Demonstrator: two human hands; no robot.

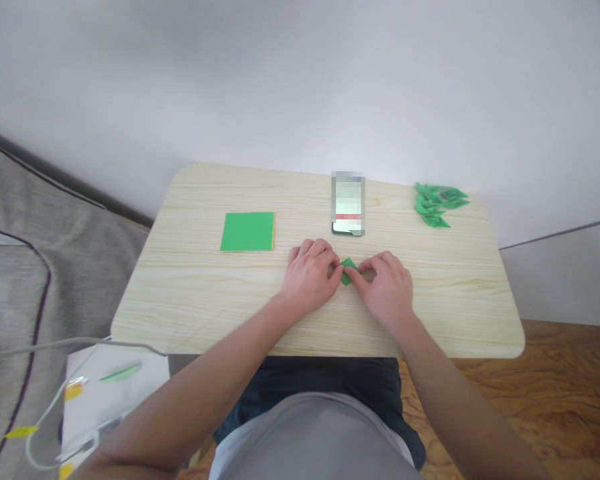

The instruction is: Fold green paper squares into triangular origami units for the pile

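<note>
A small folded piece of green paper [349,273] lies low over the table, pinched between both hands. My left hand [311,270] grips its left corner with thumb and forefinger, the other fingers curled. At the opposite corner, my right hand [387,287] holds it the same way, thumb on top. Fingertips cover the paper's two side corners. To the left rests a square stack of green paper [248,231], with a thin yellow edge showing. Several folded green paper pieces [433,203], pointed in shape, lie in a cluster at the back right.
A phone [348,203] with a blurred screen lies behind my hands on the pale wooden table [180,287]. White wall [300,87] rises along the table's back edge. Below left, a white surface [115,380] and a cable [80,341] sit beside grey fabric [75,280].
</note>
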